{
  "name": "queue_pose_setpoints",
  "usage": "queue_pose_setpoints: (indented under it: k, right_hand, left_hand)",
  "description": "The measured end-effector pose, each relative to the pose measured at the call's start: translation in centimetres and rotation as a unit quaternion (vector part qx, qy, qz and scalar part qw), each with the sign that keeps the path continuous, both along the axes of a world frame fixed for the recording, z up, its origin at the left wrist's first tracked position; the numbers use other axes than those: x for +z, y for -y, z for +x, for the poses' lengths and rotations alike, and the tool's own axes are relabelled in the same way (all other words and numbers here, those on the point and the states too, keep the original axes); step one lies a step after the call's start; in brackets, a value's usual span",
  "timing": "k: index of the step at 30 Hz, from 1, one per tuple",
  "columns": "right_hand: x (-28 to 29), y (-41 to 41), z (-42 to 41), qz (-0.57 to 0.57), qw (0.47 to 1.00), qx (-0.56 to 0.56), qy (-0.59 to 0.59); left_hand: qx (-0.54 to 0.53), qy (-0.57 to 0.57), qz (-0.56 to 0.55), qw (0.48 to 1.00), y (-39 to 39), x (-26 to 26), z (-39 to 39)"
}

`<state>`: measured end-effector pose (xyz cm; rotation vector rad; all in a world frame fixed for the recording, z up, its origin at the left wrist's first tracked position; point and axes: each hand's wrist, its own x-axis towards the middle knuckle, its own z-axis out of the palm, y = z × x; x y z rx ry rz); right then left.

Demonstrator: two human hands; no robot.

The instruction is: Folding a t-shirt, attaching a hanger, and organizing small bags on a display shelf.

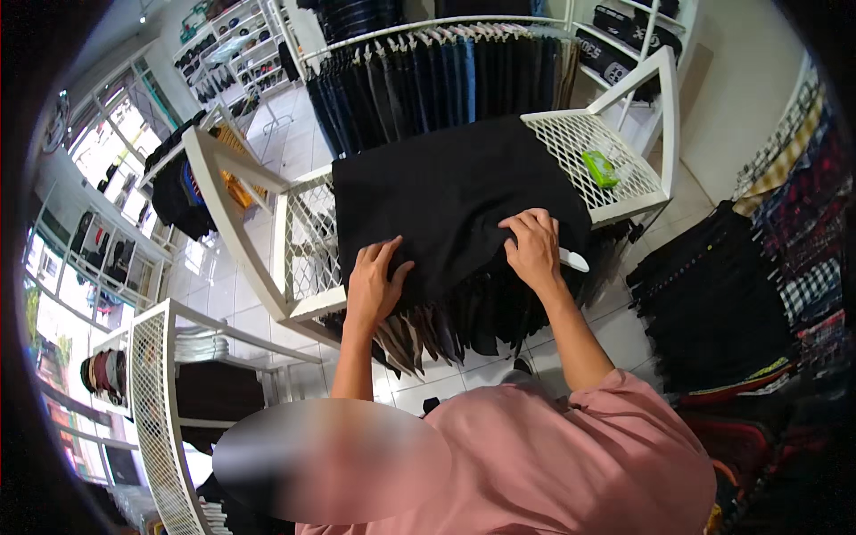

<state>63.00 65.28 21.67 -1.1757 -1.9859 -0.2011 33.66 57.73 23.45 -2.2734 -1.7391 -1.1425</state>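
A black cloth garment [441, 180] lies spread over the white metal mesh top of a rack [317, 304]. My left hand [380, 281] rests at the garment's near left part, fingers bent and slightly apart. Further right, my right hand [533, 247] touches the cloth with curled fingers, beside some creases. Under or just behind the right hand a white, flat-ended object [574, 260] sticks out to the right; how it is held is hidden. The garment's near edge hangs down over dark clothes hanging below the mesh.
A green packet [600, 168] lies on the mesh at the right. Behind the rack, trousers [428, 87] hang from a curved rail. Black clothes [715, 301] and checked shirts [812, 287] hang at the right. Another white mesh rack [150, 401] stands at the lower left.
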Motion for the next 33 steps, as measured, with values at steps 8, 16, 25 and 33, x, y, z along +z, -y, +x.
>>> queue_pose_setpoints:
  k: [8,16,25,33]
  right_hand:
    - [2.2,-1.1,6.7,-0.026,0.998,0.034,-0.049]
    - [0.9,-1.2,13.3,-0.064,0.975,-0.205,-0.046]
    - [4.5,3.9,11.9,-0.171,0.983,-0.016,-0.065]
    - [1.3,-2.8,0.9,-0.138,0.989,0.024,0.037]
  left_hand:
    - [0.063,-0.029,0.035,0.997,-1.2,-1.7,0.3]
    - [0.123,-0.041,0.04,0.991,-2.1,-2.1,1.0]
    - [0.118,-0.033,0.048,0.991,-1.7,-1.6,0.9]
    - [0.126,-0.061,0.056,0.988,-1.3,-2.0,3.7]
